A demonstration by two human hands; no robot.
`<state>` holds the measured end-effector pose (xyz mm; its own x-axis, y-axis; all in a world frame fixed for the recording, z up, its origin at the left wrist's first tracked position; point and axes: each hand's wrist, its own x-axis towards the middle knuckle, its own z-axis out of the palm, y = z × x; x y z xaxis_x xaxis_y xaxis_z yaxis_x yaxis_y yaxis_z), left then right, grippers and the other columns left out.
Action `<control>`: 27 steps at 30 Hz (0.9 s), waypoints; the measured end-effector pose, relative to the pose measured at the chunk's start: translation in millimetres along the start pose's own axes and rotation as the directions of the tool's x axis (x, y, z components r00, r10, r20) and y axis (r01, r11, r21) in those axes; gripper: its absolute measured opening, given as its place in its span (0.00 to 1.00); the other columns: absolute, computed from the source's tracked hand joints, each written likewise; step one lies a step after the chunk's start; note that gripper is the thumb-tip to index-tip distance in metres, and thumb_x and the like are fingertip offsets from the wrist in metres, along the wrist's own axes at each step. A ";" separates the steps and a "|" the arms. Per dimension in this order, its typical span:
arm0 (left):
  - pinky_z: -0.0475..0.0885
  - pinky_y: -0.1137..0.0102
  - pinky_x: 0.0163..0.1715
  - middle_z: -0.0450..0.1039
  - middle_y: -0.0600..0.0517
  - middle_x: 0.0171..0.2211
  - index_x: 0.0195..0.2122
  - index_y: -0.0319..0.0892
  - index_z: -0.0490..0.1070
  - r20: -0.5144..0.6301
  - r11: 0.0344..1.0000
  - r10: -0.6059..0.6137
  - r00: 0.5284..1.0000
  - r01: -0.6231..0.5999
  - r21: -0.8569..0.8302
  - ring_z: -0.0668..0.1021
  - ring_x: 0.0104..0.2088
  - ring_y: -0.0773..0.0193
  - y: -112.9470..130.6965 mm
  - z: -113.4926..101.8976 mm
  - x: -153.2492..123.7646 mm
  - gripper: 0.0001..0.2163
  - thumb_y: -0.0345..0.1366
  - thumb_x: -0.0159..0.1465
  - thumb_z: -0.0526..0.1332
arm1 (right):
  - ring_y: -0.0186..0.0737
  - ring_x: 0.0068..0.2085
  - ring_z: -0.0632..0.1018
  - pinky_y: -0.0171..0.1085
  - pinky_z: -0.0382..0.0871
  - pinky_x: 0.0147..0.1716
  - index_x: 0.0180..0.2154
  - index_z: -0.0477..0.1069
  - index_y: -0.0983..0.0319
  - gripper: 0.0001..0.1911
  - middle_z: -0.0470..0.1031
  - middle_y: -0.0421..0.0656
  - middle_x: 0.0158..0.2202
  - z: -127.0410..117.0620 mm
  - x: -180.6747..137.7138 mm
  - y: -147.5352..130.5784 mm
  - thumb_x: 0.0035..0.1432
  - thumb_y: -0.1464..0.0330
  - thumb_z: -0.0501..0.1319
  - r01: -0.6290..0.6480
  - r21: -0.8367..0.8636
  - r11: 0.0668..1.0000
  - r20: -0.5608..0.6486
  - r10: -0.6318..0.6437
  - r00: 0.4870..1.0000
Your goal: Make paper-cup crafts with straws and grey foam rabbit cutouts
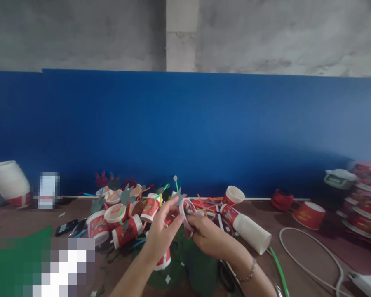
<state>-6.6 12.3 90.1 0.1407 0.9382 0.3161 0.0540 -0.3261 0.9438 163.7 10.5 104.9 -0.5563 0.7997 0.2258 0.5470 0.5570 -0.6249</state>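
In the middle of the head view, both hands meet around a white ring (187, 215) that looks like a roll of tape. My right hand (208, 235) is closed on its right side, with the fingers partly hidden behind the ring. My left hand (163, 227) comes from the left, thumb and fingertips at the ring's left edge. A grey paper cutout (179, 195) shows just behind the fingertips. Left of my left hand lie red and white paper cups (128, 232), several with animal-shaped cutouts (128, 194) and coloured pipe cleaners on them.
A stack of paper cups (252, 232) lies on its side at right. Beyond are a white cable (323, 245), a red paper bowl (309, 215) and piled red containers (366, 202). Dark green sheets (200, 266) and black scissors (227, 276) lie in front. A blue panel (185, 132) stands behind.
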 end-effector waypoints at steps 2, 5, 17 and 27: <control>0.70 0.64 0.44 0.74 0.49 0.38 0.56 0.42 0.62 0.001 1.000 0.016 1.000 -0.016 0.016 0.76 0.40 0.60 -0.7 0.2 0.7 0.22 0.39 0.60 0.59 | 0.36 0.34 0.69 0.34 0.61 0.37 0.26 0.64 0.61 0.15 0.69 0.40 0.31 1.8 -0.3 0.7 0.40 0.84 0.48 0.013 -0.029 0.999 -0.006 -0.013 1.000; 0.71 0.63 0.43 0.73 0.49 0.37 0.58 0.41 0.59 0.017 0.998 0.041 0.999 -0.042 0.037 0.76 0.39 0.61 -1.3 1.1 0.1 0.24 0.36 0.60 0.58 | 0.38 0.36 0.70 0.35 0.61 0.38 0.28 0.65 0.61 0.17 0.70 0.41 0.32 3.3 -0.9 2.1 0.40 0.84 0.47 0.004 -0.050 0.999 -0.011 -0.004 1.000; 0.75 0.66 0.38 0.76 0.51 0.36 0.56 0.44 0.63 0.035 0.983 0.078 0.996 -0.083 0.165 0.78 0.36 0.61 -5.0 5.7 -2.5 0.23 0.30 0.58 0.59 | 0.39 0.37 0.70 0.37 0.62 0.39 0.35 0.66 0.63 0.11 0.70 0.45 0.37 6.1 1.0 -0.8 0.51 0.77 0.51 -0.057 -0.004 0.998 -0.036 0.057 0.998; 0.71 0.60 0.42 0.75 0.48 0.37 0.46 0.45 0.71 0.005 0.787 0.405 0.914 -0.352 0.507 0.75 0.40 0.57 -14.9 8.4 -2.4 0.14 0.29 0.58 0.61 | 0.36 0.30 0.71 0.33 0.62 0.30 0.31 0.66 0.62 0.12 0.71 0.41 0.29 7.6 0.5 6.8 0.49 0.80 0.48 -0.083 0.060 0.995 -0.009 0.084 0.996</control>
<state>0.6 13.9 74.5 0.1555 0.7249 0.6711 0.4938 -0.6454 0.5827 162.4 13.0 95.1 -0.5028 0.8456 0.1794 0.5531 0.4742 -0.6850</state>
